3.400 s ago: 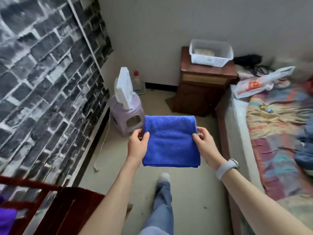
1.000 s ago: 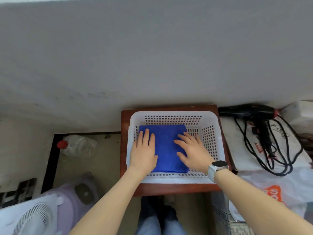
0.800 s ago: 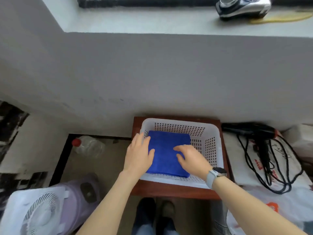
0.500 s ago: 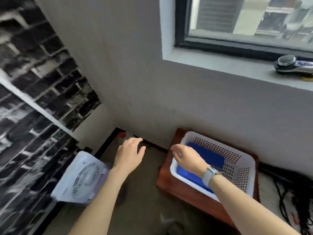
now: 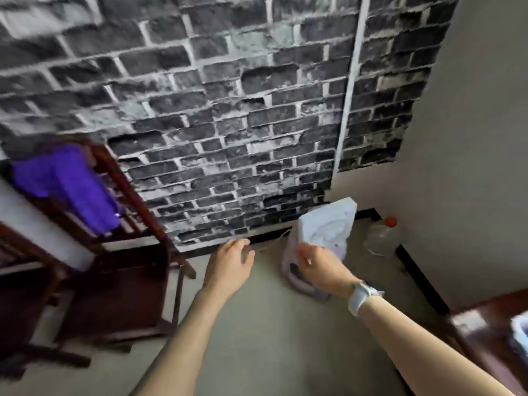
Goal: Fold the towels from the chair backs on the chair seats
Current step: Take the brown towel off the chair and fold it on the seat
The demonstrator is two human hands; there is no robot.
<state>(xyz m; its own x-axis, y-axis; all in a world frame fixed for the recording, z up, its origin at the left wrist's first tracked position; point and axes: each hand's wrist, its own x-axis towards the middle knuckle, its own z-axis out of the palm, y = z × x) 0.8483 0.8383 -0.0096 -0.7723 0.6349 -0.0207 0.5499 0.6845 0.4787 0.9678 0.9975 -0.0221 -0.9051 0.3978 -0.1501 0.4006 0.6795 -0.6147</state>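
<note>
A purple towel [image 5: 64,185] hangs unfolded over the top rail of a dark red-brown wooden chair [image 5: 125,270] at the left, against the brick-patterned wall. The cloth drapes down the slatted chair back in loose folds, its lower edge ending above the seat [image 5: 125,277]. The seat is dark, flat and bare of cloth. The chair stands upright on the floor, its back toward the wall. Motion blur softens the towel's edges, so its weave cannot be made out.
</note>
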